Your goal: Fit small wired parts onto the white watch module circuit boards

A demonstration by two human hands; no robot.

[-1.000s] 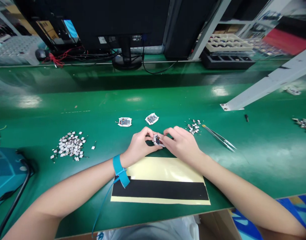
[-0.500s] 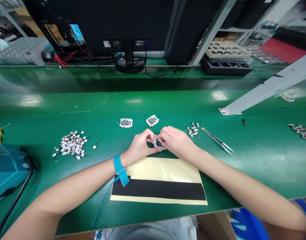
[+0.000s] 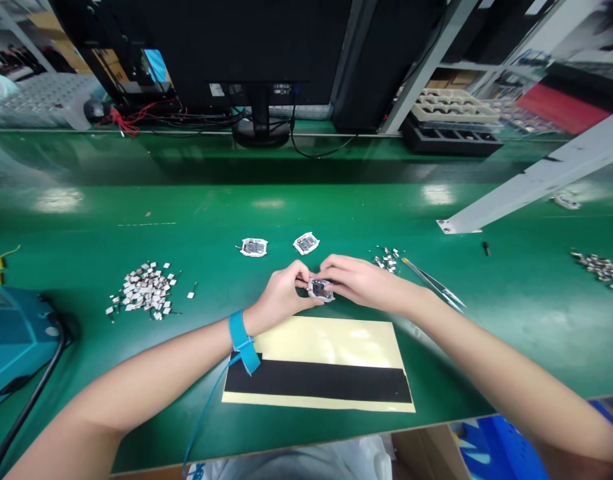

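Observation:
My left hand [image 3: 281, 295], with a blue strap [image 3: 241, 340] on its wrist, pinches the left side of a small white-framed circuit board [image 3: 320, 290]. The board is tilted a little above the green bench. Fingers of my right hand [image 3: 360, 279] close on the board's upper right edge, and they hide part of it. Beyond my hands lie two similar framed circuit boards [image 3: 255, 247] flat on the bench. A small pile of tiny parts with leads [image 3: 387, 260] lies by my right hand, with metal tweezers [image 3: 433, 283] beside it.
A larger pile of small white parts [image 3: 149, 290] lies at left, near a blue machine [image 3: 21, 340]. Cream sheet with a black strip [image 3: 321, 380] lies in front. A white post [image 3: 526, 177] rises at right; a monitor [image 3: 201, 53] stands behind.
My right hand has shifted slightly right and its fingers have stretched out, so more of the board's face shows. My left hand keeps its hold.

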